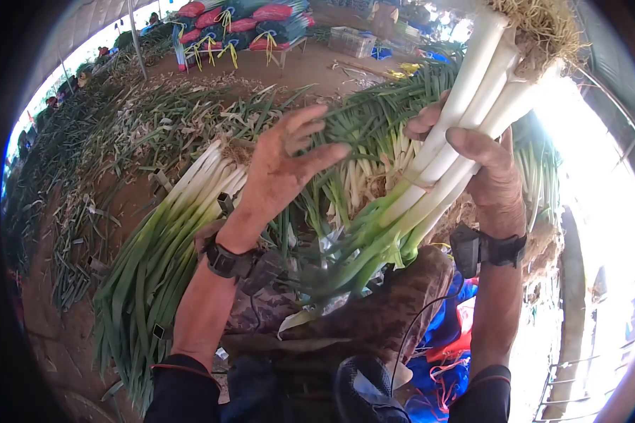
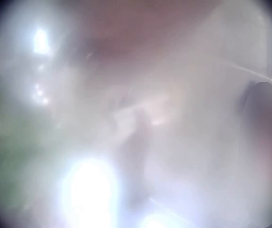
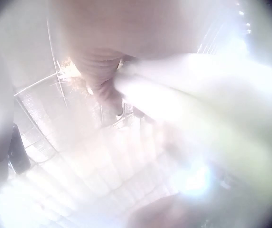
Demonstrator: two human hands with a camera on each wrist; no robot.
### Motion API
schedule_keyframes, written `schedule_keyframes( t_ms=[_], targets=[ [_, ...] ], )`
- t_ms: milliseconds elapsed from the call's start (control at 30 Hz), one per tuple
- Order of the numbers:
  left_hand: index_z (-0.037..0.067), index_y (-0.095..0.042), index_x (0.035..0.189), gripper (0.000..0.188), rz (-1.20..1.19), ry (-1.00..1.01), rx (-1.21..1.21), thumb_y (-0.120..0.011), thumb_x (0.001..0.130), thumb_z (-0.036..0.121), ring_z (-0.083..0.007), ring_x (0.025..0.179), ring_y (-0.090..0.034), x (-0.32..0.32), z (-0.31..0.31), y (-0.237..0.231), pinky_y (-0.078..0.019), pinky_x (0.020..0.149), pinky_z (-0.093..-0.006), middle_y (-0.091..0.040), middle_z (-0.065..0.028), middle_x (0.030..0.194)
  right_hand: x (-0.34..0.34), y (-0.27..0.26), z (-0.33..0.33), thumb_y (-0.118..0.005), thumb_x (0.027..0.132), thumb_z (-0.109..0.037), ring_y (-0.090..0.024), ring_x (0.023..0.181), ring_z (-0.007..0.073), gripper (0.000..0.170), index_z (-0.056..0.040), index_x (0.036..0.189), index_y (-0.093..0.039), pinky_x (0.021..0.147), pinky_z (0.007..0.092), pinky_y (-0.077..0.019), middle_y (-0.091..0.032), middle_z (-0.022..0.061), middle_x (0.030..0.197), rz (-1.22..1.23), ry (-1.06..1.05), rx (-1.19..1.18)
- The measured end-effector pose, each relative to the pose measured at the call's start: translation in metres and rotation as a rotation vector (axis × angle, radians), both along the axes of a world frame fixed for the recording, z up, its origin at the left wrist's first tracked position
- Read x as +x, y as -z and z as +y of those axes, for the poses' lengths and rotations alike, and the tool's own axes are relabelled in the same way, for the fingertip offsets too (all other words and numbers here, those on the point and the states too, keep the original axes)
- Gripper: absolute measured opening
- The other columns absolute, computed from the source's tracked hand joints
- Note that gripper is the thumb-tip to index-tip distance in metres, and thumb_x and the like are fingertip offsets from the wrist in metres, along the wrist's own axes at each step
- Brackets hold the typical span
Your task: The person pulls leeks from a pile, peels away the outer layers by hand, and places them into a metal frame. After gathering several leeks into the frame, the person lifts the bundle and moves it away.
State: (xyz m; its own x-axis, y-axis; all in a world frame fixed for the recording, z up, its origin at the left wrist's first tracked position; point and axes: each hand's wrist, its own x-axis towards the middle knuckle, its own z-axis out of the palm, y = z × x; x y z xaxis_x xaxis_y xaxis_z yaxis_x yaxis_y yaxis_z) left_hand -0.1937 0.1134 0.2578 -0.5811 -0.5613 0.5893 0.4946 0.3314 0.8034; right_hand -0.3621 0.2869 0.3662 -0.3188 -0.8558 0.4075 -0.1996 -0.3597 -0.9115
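Observation:
My right hand (image 1: 490,166) grips a small bunch of leeks (image 1: 466,106), thumb across the thick white stalks. Their bushy roots (image 1: 543,32) point up to the right, and the green leaves slant down over my lap. A thin band circles the stalks below the hand. In the right wrist view the pale stalks (image 3: 174,99) run out from curled fingers (image 3: 105,90), washed out by glare. My left hand (image 1: 286,151) is raised left of the bunch with fingers spread and holds nothing. The left wrist view is a blur.
A pile of leeks (image 1: 169,233) lies to the left, with more leeks (image 1: 367,141) ahead. Leaf trimmings (image 1: 162,113) cover the ground. Bagged bundles (image 1: 240,32) are stacked on a stand at the back, near a crate (image 1: 353,42). Blue and red bags (image 1: 444,345) lie beside my legs.

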Motion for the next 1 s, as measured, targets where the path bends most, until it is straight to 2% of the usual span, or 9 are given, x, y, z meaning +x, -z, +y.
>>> schedule_keyframes(
  t_ms=[67,133,200,333,467,600,767,933,1000],
  targets=[
    [0.006,-0.053,0.130,0.059,0.047,0.106,0.016,-0.080,0.079,0.020,-0.0210,0.116,-0.055,-0.011,0.003,0.004,-0.0509,0.094,-0.0462,-0.058,-0.0064,0.128,0.006,-0.003,-0.001,-0.074,0.071,-0.027,-0.068,0.093,0.0320,0.063,0.0023,0.121,-0.049,0.089,0.0470,-0.0546,-0.067,0.0181,0.095,0.009,-0.038,0.000],
    [0.004,-0.051,0.131,0.071,0.080,0.556,0.116,-0.087,0.071,0.017,-0.0201,0.117,-0.054,-0.034,0.018,0.025,-0.0492,0.095,-0.0416,-0.057,-0.0095,0.128,0.011,-0.003,-0.003,-0.076,0.068,-0.030,-0.067,0.091,0.0328,0.069,0.0009,0.122,-0.048,0.089,0.0492,-0.0544,-0.067,0.0171,0.097,-0.060,-0.115,0.023],
    [0.004,-0.049,0.133,0.077,-0.463,0.654,-0.057,-0.089,0.068,0.019,-0.0190,0.112,-0.056,-0.046,0.020,0.052,-0.0491,0.093,-0.0359,-0.059,-0.0106,0.123,0.011,0.002,-0.007,-0.078,0.067,-0.030,-0.068,0.094,0.0340,0.070,0.0008,0.123,-0.050,0.090,0.0492,-0.0552,-0.067,0.0169,0.100,-0.076,-0.189,0.014],
    [0.004,-0.052,0.129,0.067,-0.185,0.679,-0.041,-0.085,0.072,0.018,-0.0176,0.104,-0.060,-0.024,0.075,0.014,-0.0501,0.088,-0.0319,-0.063,-0.0086,0.112,0.006,0.009,-0.016,-0.081,0.072,-0.032,-0.067,0.102,0.0355,0.071,0.0048,0.126,-0.054,0.093,0.0489,-0.0555,-0.067,0.0217,0.108,-0.102,-0.382,-0.003],
    [0.002,-0.061,0.117,0.044,-0.378,0.413,0.057,-0.078,0.077,0.004,-0.0132,0.096,-0.063,-0.026,0.077,0.016,-0.0525,0.083,-0.0299,-0.067,-0.0034,0.107,0.009,0.019,-0.026,-0.078,0.081,-0.017,-0.069,0.079,0.0174,0.048,0.0034,0.121,-0.059,0.071,0.0315,-0.0573,-0.071,0.0113,0.096,-0.278,-0.165,-0.070],
    [0.002,-0.060,0.119,0.045,-0.098,0.537,0.286,-0.075,0.077,0.000,-0.0148,0.098,-0.065,-0.025,0.068,0.026,-0.0545,0.083,-0.0311,-0.068,-0.0057,0.108,-0.002,0.042,-0.022,-0.081,0.079,-0.023,-0.066,0.094,0.0184,0.059,0.0029,0.125,-0.056,0.083,0.0336,-0.0543,-0.067,0.0126,0.109,-0.404,-0.333,-0.094],
    [0.001,-0.052,0.129,0.056,-0.257,0.624,0.322,-0.073,0.077,-0.002,-0.0198,0.109,-0.064,-0.021,0.051,0.031,-0.0539,0.093,-0.0359,-0.065,-0.0086,0.116,0.011,0.071,-0.010,-0.072,0.087,-0.042,-0.057,0.113,0.0206,0.072,0.0055,0.135,-0.047,0.098,0.0346,-0.0451,-0.062,0.0166,0.120,-0.297,0.049,0.140],
    [0.002,-0.058,0.121,0.053,-0.247,0.684,0.516,-0.076,0.072,-0.005,-0.0172,0.103,-0.064,-0.005,0.045,0.029,-0.0517,0.089,-0.0307,-0.068,-0.0072,0.109,-0.009,0.042,-0.009,-0.054,0.098,-0.042,-0.047,0.131,0.0306,0.063,-0.0035,0.145,-0.037,0.104,0.0487,-0.0417,-0.053,0.0150,0.137,-0.388,-0.034,-0.247],
    [0.003,-0.060,0.121,0.053,-0.305,0.682,0.428,-0.077,0.071,-0.002,-0.0177,0.106,-0.063,-0.007,0.045,0.033,-0.0492,0.093,-0.0334,-0.068,-0.0077,0.109,-0.004,0.024,-0.011,-0.045,0.098,-0.053,-0.037,0.137,0.0315,0.077,-0.0041,0.151,-0.018,0.110,0.0524,-0.0349,-0.040,0.0165,0.147,-0.191,0.032,-0.223]
  ],
)
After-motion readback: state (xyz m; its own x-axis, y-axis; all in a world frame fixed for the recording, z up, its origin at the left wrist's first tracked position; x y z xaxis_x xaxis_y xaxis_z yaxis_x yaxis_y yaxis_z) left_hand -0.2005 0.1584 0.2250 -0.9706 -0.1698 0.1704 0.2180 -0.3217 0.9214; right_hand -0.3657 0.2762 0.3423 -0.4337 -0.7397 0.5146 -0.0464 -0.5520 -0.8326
